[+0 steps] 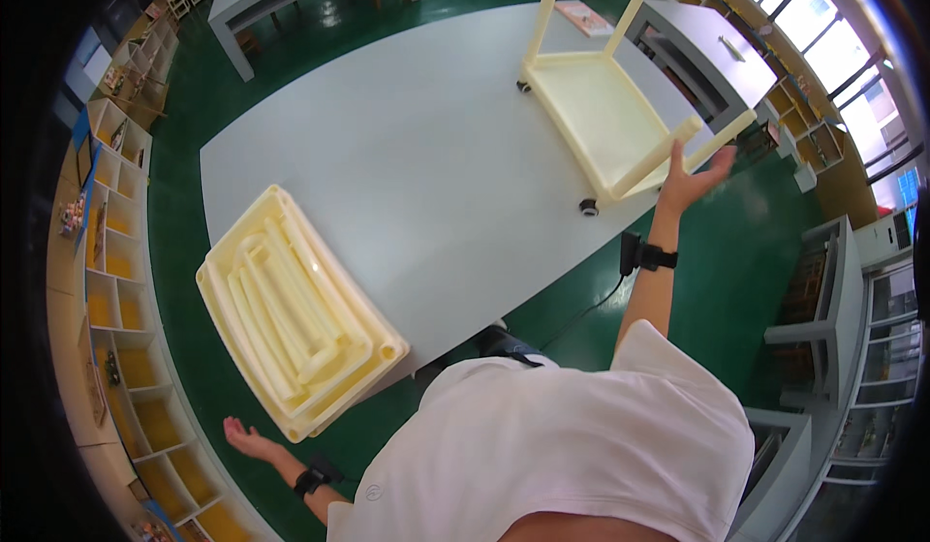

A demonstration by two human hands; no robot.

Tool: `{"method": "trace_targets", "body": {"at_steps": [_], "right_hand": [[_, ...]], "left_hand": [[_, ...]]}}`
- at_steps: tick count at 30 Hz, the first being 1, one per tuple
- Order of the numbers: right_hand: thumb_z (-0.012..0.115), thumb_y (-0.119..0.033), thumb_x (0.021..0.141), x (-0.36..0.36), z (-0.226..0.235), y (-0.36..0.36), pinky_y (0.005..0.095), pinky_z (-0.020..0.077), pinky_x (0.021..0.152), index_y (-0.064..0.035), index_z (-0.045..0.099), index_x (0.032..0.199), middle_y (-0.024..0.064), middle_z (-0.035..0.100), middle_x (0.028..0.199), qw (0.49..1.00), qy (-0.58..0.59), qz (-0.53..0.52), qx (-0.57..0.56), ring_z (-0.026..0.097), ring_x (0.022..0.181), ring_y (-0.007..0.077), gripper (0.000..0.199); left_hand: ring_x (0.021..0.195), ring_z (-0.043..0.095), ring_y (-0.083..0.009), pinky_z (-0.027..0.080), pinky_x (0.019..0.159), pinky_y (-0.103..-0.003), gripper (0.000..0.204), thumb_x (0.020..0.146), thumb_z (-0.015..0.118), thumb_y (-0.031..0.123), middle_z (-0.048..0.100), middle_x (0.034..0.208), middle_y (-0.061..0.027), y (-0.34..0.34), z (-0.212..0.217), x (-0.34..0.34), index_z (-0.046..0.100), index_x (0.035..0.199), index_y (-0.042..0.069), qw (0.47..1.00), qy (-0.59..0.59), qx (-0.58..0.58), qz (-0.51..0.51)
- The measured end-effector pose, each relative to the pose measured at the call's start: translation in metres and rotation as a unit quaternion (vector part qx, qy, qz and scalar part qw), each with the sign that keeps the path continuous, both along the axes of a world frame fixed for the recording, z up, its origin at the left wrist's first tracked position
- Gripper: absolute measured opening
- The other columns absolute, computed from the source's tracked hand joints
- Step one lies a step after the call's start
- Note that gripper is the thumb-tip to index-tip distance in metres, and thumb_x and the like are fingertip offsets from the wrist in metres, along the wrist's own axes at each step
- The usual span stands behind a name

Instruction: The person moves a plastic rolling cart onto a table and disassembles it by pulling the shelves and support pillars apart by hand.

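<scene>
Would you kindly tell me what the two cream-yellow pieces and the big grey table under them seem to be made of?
The upturned cream-yellow small table with legs and the flat cream-yellow ribbed panel look like moulded plastic: one even colour, rounded edges, a soft sheen. The large grey table appears to be a smooth matt laminate or painted board; the picture leaves that open.

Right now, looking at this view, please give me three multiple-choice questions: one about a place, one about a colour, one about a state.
1. Where is the upturned stool?
A. on the grey table
B. on the floor
C. on a shelf

2. What colour is the floor?
A. red
B. green
C. white

3. How is the right hand?
A. closed in a fist
B. gripping a cup
C. open, at a stool leg

Answers: 1 A, it lies legs-up on the grey table. 2 B, green shows all around the table. 3 C, its fingers are spread beside the leg.
</scene>
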State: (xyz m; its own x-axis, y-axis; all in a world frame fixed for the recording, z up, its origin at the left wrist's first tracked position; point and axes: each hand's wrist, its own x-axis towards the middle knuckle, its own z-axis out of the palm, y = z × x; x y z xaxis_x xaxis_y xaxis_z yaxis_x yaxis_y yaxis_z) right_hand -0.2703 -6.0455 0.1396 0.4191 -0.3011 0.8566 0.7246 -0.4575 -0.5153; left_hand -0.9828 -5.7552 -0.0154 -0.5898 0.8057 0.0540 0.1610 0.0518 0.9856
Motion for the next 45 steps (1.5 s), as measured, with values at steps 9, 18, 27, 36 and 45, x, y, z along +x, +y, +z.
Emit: {"method": "trace_targets", "body": {"at_steps": [9,18,27,36,45], "right_hand": [[0.065,-0.007,0.073,0.072,-0.115,0.019,0.024,0.0435,0.046,-0.0025,0.053,0.067,0.0027,0.052,0.053,0.817,0.354,0.44,0.113,0.053,0.047,0.0113,0.014],[0.061,-0.003,0.075,-0.058,-0.102,0.078,0.0237,0.0435,0.05,-0.0024,0.054,0.073,0.0023,0.054,0.061,0.632,0.383,0.673,-0.032,0.053,0.055,0.0094,0.007],[0.066,-0.029,0.075,-0.128,-0.095,0.095,0.0402,0.0369,0.094,-0.0105,0.046,0.12,0.0129,0.047,0.124,0.362,0.226,0.733,-0.529,0.046,0.114,0.0287,0.053],[0.048,-0.053,0.081,-0.139,-0.145,0.106,0.0703,0.0096,0.095,-0.0359,0.036,0.132,0.0078,0.016,0.146,0.541,0.062,0.487,-0.683,0.012,0.135,0.0297,0.055],[0.049,-0.043,0.083,-0.188,-0.142,0.139,0.0711,0.0141,0.094,-0.0347,0.038,0.131,0.0079,0.021,0.145,0.579,0.091,0.467,-0.662,0.016,0.133,0.0308,0.05]], "left_hand": [[0.084,0.056,-0.0129,0.044,0.074,-0.026,0.012,0.085,0.048,0.006,0.06,0.09,-0.0054,-0.026,0.084,0.164,0.058,0.091,0.001,0.933,0.149,0.06,-0.322],[0.101,0.055,-0.0249,0.04,0.09,-0.031,0.037,0.078,0.061,0.012,0.058,0.105,-0.0118,-0.146,0.188,0.429,0.051,0.113,0.004,0.696,0.174,0.229,-0.658],[0.054,0.052,-0.0076,0.041,0.051,-0.021,0.011,0.074,0.066,0.005,0.056,0.061,-0.0018,-0.16,0.163,0.414,0.055,0.072,0.003,0.756,-0.093,0.053,-0.645],[0.044,0.037,-0.0072,0.029,0.041,-0.023,0.025,0.074,0.068,0.008,0.043,0.047,0.0002,-0.146,0.156,0.367,0.049,0.059,0.005,0.84,-0.049,0.162,-0.515],[0.047,0.037,-0.0072,0.029,0.043,-0.024,0.025,0.073,0.064,0.002,0.043,0.05,0.0007,-0.103,0.167,0.332,0.046,0.055,0.004,0.856,-0.102,0.121,-0.492]]}}
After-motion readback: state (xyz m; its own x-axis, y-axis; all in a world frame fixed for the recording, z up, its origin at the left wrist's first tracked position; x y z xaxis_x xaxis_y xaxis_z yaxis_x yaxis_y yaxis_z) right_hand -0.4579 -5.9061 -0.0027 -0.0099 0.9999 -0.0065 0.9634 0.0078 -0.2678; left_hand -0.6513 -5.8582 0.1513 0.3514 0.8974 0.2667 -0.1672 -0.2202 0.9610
